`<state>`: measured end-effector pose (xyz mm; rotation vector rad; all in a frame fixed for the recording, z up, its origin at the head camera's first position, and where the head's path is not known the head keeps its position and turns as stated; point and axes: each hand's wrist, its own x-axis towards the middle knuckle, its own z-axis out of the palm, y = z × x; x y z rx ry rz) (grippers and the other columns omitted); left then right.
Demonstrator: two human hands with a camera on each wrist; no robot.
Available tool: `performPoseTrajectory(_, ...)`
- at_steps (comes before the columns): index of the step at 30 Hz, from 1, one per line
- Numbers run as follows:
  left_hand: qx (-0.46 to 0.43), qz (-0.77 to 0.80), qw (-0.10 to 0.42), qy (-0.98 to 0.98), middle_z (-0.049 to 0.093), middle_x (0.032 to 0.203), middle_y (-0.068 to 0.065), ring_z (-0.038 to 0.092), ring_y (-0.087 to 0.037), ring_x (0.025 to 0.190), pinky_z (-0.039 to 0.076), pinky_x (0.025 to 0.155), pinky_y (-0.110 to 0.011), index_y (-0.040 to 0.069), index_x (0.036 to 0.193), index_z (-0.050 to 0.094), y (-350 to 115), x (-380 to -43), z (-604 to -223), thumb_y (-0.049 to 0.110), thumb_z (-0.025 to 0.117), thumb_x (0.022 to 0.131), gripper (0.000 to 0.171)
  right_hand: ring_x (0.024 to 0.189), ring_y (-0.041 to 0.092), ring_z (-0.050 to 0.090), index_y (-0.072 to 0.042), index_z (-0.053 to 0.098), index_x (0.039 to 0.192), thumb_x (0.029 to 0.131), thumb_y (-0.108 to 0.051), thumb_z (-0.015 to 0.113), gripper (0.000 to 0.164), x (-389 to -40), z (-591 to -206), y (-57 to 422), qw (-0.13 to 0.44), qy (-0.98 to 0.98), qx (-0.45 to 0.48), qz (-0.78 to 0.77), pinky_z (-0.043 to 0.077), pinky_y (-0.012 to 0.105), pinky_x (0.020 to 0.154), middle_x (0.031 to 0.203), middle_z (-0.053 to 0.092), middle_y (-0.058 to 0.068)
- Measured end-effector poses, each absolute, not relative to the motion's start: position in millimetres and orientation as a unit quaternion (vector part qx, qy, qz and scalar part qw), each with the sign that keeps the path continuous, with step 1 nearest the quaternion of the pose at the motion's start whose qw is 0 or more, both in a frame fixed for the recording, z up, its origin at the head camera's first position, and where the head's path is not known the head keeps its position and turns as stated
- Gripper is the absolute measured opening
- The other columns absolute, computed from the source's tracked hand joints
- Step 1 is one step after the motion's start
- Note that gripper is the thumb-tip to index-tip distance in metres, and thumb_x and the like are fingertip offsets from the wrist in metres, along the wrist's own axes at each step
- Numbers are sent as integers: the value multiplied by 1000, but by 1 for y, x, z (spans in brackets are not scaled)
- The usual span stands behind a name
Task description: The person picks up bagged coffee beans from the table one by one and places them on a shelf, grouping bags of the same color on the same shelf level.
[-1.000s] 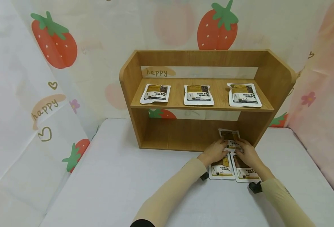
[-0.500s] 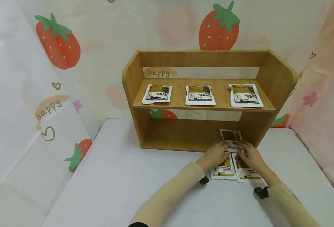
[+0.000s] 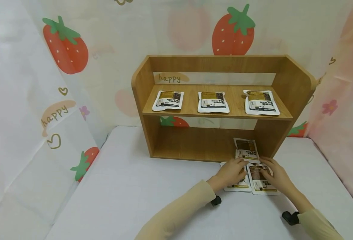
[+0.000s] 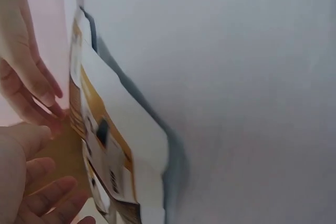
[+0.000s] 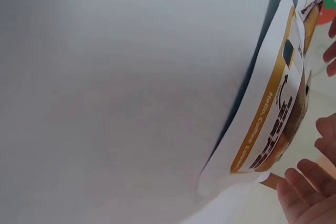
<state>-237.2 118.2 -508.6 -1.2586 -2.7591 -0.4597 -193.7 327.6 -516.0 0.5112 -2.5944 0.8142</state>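
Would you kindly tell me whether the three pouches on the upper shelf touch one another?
No, the left pouch, middle pouch and right pouch lie apart, with bare upper shelf between them.

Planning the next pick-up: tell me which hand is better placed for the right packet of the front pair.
Probably the right hand: in the head view its fingers are over the right packet, while the left hand is over the left packet.

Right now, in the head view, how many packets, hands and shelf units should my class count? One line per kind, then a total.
Packets: 6
Hands: 2
Shelf unit: 1
Total: 9
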Motion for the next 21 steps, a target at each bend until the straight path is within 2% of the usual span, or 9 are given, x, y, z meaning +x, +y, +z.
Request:
performPoseTrajectory(8,-399,-154,40,-903,60,117,4,57,-7,106,47,84,-16,18,131,52,122,-218,-507,33,51,95,40,109,49,47,8,53,121,81,0,66,42,-177,-515,335,187,-923,171,289,41,62,81,120,50,29)
performPoseTrajectory(12,-407,-141,45,-901,63,113,5,59,-6,103,47,84,-15,18,129,55,126,-211,-507,34,52,94,38,104,50,50,9,53,121,81,0,66,43,-171,-514,339,184,-926,160,288,46,61,75,116,51,31)
performPoseTrajectory(17,-420,-111,64,-899,65,111,8,60,-6,101,46,87,-17,20,126,58,129,-207,-507,37,53,93,37,98,52,52,12,49,123,85,-7,64,45,-165,-512,342,133,-942,124,282,51,56,73,114,50,37)
performPoseTrajectory(21,-415,-88,74,-902,66,107,10,60,-6,98,49,76,-18,25,122,60,131,-205,-509,40,54,92,35,98,52,54,14,46,125,87,-10,63,49,-160,-513,343,93,-949,102,283,52,53,73,118,48,39)
